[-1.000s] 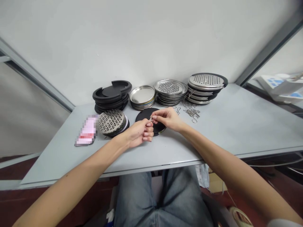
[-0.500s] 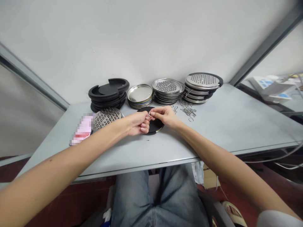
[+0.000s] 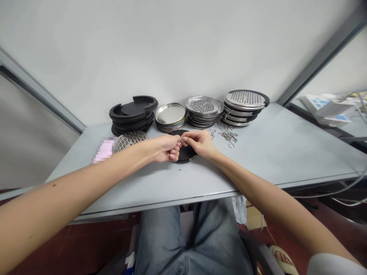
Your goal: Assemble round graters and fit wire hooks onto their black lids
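Note:
Over a round black holder [image 3: 187, 153] lying on the table, my hands meet with the fingertips almost touching. My left hand [image 3: 168, 149] is closed, thumb and forefinger pinching a small metal ring [image 3: 181, 140]. The same bit of metal is between the thumb and forefinger of my right hand [image 3: 201, 143], also closed. Fingers cover most of the ring, so its full shape is hidden. Just right of my right hand lies a loose heap of metal clips and rings [image 3: 228, 136].
Along the wall stand stacked black holders [image 3: 130, 118], plain metal discs [image 3: 171, 114], grater discs [image 3: 204, 110] and fitted graters [image 3: 246, 100]. A patterned grater disc [image 3: 132, 139] lies behind my left forearm, near a blurred pink item [image 3: 104, 151]. Cables [image 3: 341, 193] hang at the right.
Both hands keep their pinch on the small ring, with only slight finger shifts. My left forearm sits a little higher in view, and the camera has tilted slightly.

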Motion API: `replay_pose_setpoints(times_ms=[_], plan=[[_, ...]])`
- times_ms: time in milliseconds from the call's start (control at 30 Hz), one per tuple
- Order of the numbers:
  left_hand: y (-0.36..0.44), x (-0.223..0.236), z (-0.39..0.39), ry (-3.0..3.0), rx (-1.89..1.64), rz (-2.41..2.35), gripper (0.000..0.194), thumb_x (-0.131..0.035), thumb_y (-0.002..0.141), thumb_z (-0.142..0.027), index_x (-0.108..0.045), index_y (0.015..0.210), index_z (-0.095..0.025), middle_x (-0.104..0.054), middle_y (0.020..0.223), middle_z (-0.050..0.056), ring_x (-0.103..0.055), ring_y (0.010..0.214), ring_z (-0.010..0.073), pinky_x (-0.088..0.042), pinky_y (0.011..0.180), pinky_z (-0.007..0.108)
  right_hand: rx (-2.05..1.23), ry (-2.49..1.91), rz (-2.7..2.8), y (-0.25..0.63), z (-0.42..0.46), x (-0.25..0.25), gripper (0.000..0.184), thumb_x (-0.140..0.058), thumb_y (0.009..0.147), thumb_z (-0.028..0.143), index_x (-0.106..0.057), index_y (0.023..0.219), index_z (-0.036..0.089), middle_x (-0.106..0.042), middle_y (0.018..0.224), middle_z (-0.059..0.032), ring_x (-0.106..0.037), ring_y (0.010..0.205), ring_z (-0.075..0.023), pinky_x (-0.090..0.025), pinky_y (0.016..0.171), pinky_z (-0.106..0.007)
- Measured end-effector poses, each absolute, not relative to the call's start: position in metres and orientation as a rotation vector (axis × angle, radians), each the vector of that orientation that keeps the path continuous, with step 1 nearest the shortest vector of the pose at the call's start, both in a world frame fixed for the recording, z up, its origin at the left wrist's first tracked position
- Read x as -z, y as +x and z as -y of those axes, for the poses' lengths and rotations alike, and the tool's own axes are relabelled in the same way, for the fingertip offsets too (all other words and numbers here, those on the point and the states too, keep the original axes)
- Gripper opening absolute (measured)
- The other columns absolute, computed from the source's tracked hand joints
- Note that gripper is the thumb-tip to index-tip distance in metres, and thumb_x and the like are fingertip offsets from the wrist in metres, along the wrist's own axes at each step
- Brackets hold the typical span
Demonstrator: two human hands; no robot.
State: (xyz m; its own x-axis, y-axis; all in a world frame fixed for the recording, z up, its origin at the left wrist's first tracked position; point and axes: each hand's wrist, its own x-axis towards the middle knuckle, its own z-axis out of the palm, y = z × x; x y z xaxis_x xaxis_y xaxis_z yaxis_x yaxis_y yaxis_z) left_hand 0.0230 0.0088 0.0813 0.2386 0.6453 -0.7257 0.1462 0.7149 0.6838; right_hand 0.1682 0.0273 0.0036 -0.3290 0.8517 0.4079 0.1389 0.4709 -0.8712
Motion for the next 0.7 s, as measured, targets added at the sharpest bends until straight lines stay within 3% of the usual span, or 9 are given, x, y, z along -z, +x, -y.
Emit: replay_pose_setpoints(times_ms=[300, 533, 700], plan=[[0.018, -0.081, -0.012, 0.744, -0.376, -1.212, 0.029, -0.034, 0.091, -0.018, -0.034, 0.062, -0.019, -0.021, 0.049, -0.009, -0.020, 0.033, 0.0040, -0.016, 0.031, 0.014, -1.012, -0.816, 1.721, 0.172, -0.032, -0.007, 0.022, -0.060, 0.081, 0.034, -0.069, 0.078, 0.015, -0.058, 0.061, 0.0006, -0.052, 0.058, -0.0114, -0.043, 0.058, -0.025], [-0.003, -0.056, -0.005, 0.836, -0.389, -0.884, 0.023, -0.039, 0.090, -0.023, -0.043, 0.068, -0.018, -0.026, 0.050, -0.008, -0.026, 0.038, 0.0063, -0.025, 0.036, 0.015, -1.241, -0.745, 1.612, 0.175, -0.038, -0.008, 0.037, -0.059, 0.082, 0.048, -0.070, 0.096, 0.016, -0.070, 0.085, -0.0064, -0.066, 0.078, -0.0167, -0.055, 0.067, -0.028], [0.001, -0.034, -0.011, 0.824, -0.541, -0.728, 0.026, -0.037, 0.093, -0.027, -0.046, 0.072, -0.017, -0.029, 0.051, -0.007, -0.031, 0.040, 0.0072, -0.029, 0.039, 0.016, -1.248, -0.736, 1.612, 0.180, -0.040, -0.008, 0.033, -0.072, 0.073, 0.039, -0.070, 0.098, 0.017, -0.073, 0.085, -0.0053, -0.068, 0.078, -0.0174, -0.057, 0.069, -0.029]])
